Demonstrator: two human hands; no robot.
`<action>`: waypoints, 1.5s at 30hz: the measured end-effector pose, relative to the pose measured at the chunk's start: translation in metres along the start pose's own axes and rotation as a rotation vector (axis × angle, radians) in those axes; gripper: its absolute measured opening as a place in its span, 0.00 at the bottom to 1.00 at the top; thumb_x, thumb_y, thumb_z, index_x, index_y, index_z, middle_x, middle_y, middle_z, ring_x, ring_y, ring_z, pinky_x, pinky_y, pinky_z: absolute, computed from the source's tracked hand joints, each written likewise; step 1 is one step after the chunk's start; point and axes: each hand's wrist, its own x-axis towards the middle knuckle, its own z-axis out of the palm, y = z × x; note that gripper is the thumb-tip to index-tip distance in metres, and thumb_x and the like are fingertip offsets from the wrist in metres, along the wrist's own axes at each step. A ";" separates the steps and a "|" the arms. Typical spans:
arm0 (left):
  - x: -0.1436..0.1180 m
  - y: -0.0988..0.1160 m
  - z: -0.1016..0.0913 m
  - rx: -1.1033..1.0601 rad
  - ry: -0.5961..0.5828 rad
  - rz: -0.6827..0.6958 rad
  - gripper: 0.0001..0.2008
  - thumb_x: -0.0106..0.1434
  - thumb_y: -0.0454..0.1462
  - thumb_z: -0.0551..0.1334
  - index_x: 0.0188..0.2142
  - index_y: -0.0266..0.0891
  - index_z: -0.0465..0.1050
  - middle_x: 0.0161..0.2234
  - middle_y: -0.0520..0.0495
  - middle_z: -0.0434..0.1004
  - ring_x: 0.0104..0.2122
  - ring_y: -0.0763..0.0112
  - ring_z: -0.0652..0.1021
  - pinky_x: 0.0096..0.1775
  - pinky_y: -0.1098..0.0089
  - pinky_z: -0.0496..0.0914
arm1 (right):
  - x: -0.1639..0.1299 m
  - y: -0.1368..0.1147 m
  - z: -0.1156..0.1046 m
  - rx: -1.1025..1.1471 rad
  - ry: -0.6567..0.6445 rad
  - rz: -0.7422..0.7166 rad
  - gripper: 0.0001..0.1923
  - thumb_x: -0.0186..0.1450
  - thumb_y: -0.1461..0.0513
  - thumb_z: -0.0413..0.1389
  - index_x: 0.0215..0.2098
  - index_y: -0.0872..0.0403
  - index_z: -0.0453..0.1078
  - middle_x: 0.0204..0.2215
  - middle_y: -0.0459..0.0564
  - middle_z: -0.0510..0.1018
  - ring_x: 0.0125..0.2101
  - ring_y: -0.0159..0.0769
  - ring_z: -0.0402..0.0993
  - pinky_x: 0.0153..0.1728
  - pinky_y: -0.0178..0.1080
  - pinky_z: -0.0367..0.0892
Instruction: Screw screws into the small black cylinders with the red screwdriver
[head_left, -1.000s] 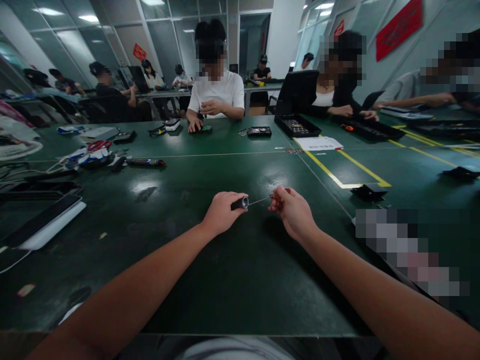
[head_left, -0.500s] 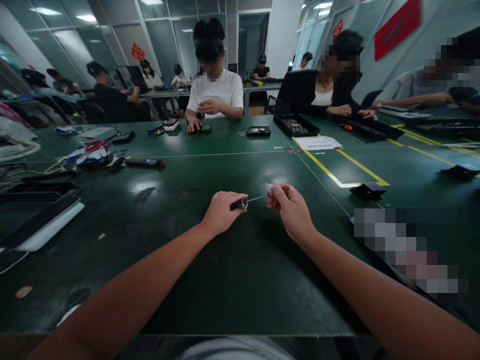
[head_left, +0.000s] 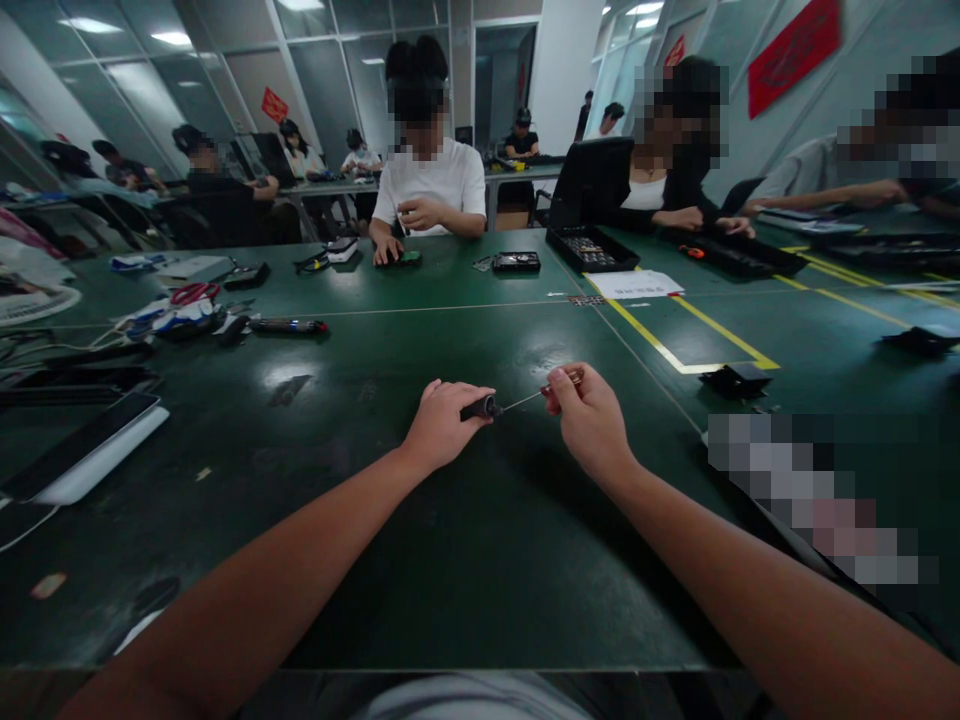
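Left hand: the person's left hand (head_left: 442,427), centre of the frame, had its grip closed around a dark cylinder (head_left: 474,409), end facing right.
Right hand: the right hand (head_left: 592,412), just right of centre, pinched a thin rod (head_left: 523,401); its far end was hidden by the fingers.
Rod and cylinder: rod tip at the cylinder's end; inserted or merely touching, could not tell.
Progress: both pieces held and brought together, so work looked underway; neither set down on the tabletop (head_left: 450,570). Amount left unclear.
Upper left: a pen-shaped tool (head_left: 289,326) lay apart, untouched.
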 end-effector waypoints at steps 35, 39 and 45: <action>0.000 0.028 -0.012 -0.200 0.029 -0.129 0.14 0.65 0.33 0.60 0.51 0.40 0.68 0.41 0.47 0.75 0.36 0.67 0.75 0.40 0.66 0.70 | 0.004 0.008 0.007 0.187 0.114 -0.046 0.12 0.70 0.53 0.52 0.47 0.51 0.69 0.38 0.50 0.78 0.38 0.39 0.76 0.42 0.46 0.71; 0.010 0.043 -0.006 -0.181 -0.074 -0.145 0.09 0.63 0.36 0.64 0.42 0.40 0.69 0.34 0.50 0.74 0.31 0.69 0.74 0.35 0.68 0.68 | 0.005 0.011 0.007 0.186 0.095 -0.058 0.12 0.70 0.54 0.52 0.47 0.51 0.69 0.37 0.50 0.78 0.37 0.39 0.76 0.42 0.47 0.70; 0.027 0.050 0.010 -0.013 -0.265 0.004 0.08 0.63 0.36 0.65 0.42 0.40 0.74 0.39 0.46 0.77 0.35 0.65 0.77 0.38 0.66 0.70 | 0.005 0.012 0.007 0.215 0.088 -0.057 0.12 0.70 0.54 0.53 0.47 0.50 0.69 0.37 0.50 0.78 0.38 0.39 0.76 0.43 0.47 0.71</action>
